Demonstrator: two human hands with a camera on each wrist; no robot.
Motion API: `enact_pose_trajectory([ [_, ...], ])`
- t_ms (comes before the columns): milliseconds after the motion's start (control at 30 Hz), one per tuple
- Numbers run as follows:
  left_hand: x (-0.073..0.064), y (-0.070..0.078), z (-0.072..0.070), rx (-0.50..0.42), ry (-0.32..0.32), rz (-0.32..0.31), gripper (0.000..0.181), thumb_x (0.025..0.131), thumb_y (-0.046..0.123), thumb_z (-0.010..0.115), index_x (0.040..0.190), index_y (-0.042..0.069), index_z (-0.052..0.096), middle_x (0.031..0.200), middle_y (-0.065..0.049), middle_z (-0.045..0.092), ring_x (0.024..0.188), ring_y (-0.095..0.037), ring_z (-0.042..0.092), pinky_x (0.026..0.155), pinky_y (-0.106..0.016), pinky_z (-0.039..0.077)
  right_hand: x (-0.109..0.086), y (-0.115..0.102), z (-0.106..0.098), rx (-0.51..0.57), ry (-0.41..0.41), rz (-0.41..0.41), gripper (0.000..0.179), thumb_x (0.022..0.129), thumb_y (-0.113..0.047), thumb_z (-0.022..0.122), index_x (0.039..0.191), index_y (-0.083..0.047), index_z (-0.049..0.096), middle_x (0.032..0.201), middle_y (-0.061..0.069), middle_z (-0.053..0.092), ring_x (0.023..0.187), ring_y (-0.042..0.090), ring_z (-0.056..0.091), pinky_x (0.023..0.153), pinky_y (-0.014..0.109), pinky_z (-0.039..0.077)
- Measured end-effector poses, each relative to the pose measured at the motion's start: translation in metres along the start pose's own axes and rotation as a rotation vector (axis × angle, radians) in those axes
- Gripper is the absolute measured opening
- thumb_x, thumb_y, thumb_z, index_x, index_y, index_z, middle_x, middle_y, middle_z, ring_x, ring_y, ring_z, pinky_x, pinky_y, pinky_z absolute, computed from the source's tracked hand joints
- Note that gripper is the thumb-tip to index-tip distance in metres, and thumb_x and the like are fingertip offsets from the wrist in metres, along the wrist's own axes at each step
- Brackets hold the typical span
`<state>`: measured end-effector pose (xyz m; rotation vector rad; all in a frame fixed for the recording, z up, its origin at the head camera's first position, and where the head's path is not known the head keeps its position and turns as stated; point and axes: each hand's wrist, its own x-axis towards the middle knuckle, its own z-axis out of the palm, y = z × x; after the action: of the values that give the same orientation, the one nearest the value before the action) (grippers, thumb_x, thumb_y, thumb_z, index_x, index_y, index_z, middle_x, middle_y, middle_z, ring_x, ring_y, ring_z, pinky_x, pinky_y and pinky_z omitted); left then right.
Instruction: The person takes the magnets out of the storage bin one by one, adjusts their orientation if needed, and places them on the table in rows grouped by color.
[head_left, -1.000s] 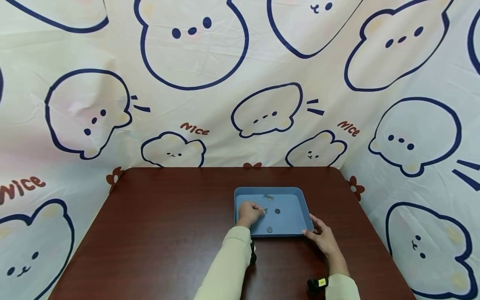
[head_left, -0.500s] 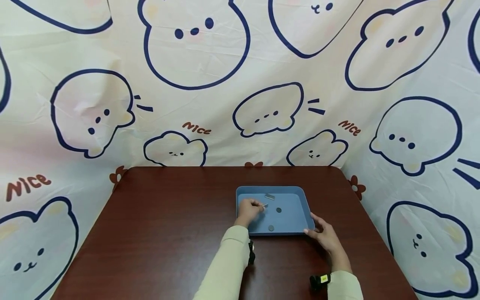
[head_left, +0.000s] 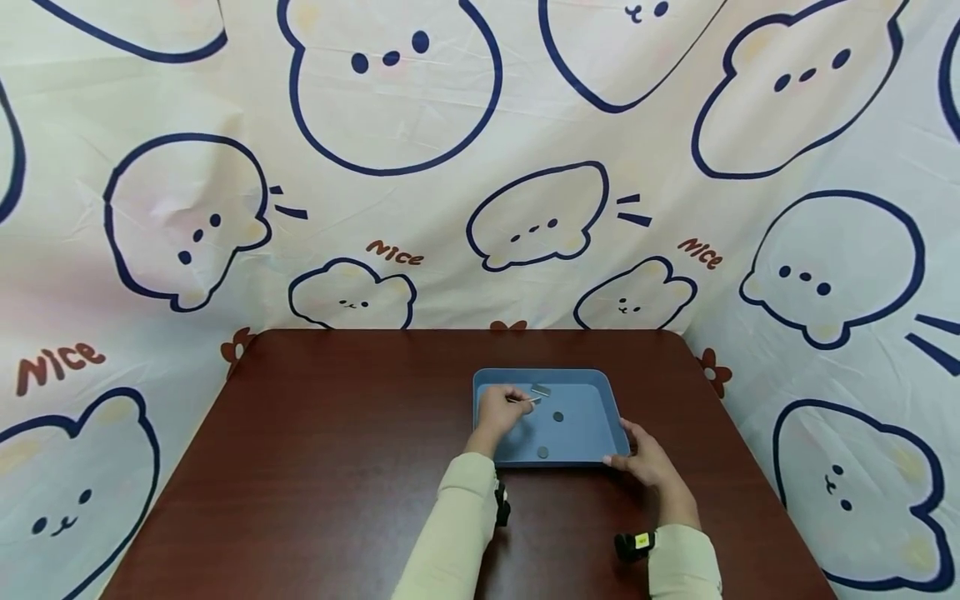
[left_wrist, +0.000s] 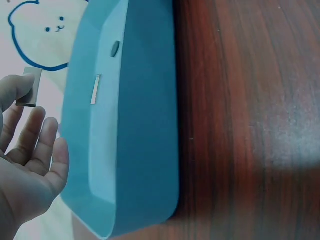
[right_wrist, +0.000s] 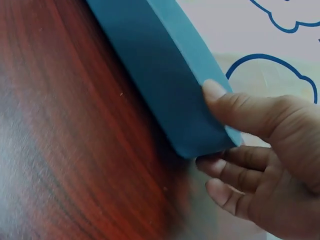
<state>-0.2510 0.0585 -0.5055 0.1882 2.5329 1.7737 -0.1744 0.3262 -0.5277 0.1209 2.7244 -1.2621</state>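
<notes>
- Above the blue tray (head_left: 592, 429), toward its left side, the left hand (head_left: 501, 412) pinches a flat rectangular piece (left_wrist: 34, 91) between its thumb and a finger hidden behind it; the other fingers are loosely bent.
- At the tray's near right corner, the right hand (head_left: 651, 461) grips it, thumb on the rim, fingers bent against the outside.
- On the tray's floor lie a second rectangular piece (head_left: 540, 389) near the far wall, a dark disc (head_left: 558, 417) right of the middle, and a greyish disc (head_left: 543, 452) by the near wall.
- Judged from the tray, handling looks partway: one piece is off its floor, three lie unheld.
</notes>
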Motion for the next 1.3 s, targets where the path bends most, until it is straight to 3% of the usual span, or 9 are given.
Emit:
enact_pose_trajectory([
  [233,-0.005,0.001,-0.011,0.022,0.007,0.073,0.002,0.078,0.011,0.074,0.079,0.01,0.072,0.073,0.0,0.064,0.064,-0.011,0.056,0.056,-0.029,0.046,-0.008,-0.003,0.002,0.003,0.006,0.039,0.085,0.079,-0.022,0.076,0.143,0.003,0.026,0.12,0.028,0.047,0.103,0.038,0.051,0.084,0.052,0.042],
  [600,-0.015,0.002,-0.026,0.0,0.001,0.097,0.003,0.077,0.009,0.073,0.079,0.009,0.071,0.072,0.003,0.063,0.065,-0.012,0.057,0.057,-0.029,0.047,-0.006,0.007,0.0,0.053,0.003,0.029,0.087,0.077,-0.022,0.078,0.143,-0.001,0.025,0.122,0.026,0.047,0.102,0.035,0.052,0.085,0.051,0.043],
  [867,-0.022,0.003,-0.046,0.016,0.018,0.131,0.003,0.076,0.009,0.073,0.078,0.009,0.07,0.074,0.001,0.063,0.067,-0.015,0.058,0.057,-0.03,0.047,-0.004,0.008,-0.002,0.079,-0.02,0.014,0.086,0.076,-0.02,0.079,0.143,0.0,0.027,0.123,0.027,0.048,0.103,0.036,0.054,0.087,0.051,0.042],
  [1300,-0.026,-0.01,-0.075,-0.007,0.058,0.09,0.005,0.077,0.008,0.073,0.081,0.009,0.07,0.077,0.001,0.064,0.069,-0.016,0.057,0.059,-0.031,0.048,0.001,0.013,-0.004,0.091,-0.037,-0.002,0.086,0.075,-0.021,0.08,0.143,-0.004,0.03,0.122,0.026,0.05,0.1,0.034,0.056,0.083,0.047,0.045],
])
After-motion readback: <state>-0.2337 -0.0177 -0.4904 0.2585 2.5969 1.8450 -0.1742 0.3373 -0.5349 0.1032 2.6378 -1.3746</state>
